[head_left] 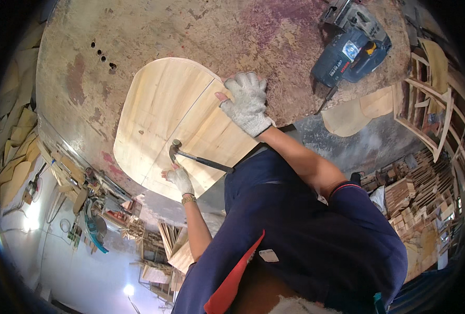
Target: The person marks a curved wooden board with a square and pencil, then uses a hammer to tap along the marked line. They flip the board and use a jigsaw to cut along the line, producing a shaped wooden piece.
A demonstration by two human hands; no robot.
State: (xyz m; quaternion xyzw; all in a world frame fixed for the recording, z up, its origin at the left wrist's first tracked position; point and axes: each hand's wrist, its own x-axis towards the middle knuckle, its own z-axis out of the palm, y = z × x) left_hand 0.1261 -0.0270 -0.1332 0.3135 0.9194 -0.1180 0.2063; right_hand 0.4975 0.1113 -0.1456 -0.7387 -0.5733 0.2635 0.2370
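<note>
Looking down through the head camera, my only view, I find the pale wooden panel lying across the near part of a worn tabletop, its lower right side close to the wearer's body. A dark line runs slantwise over its face. To do this step well, as I judge it, I would want even pressure from both sides so the panel cannot rock or slide. The hammer deserves care too: it lies on the panel with its head just beside the left thumb and its handle end near the clothing, so a careless tilt could send it off.

As for pose, the left hand, in a fingertip-baring glove, lies at the panel's lower edge with fingers spread and not closed round anything I can see; I cannot tell whether it touches the hammer. A watch circles that wrist, and the forearm slopes up from below. The right hand sits palm down over the right edge, thumb on the panel and the other fingers reaching past it. Whether they clasp the edge or merely rest, I cannot tell. Farther right on the tabletop lies a dark blue jigsaw, well apart from the left hand.
</note>
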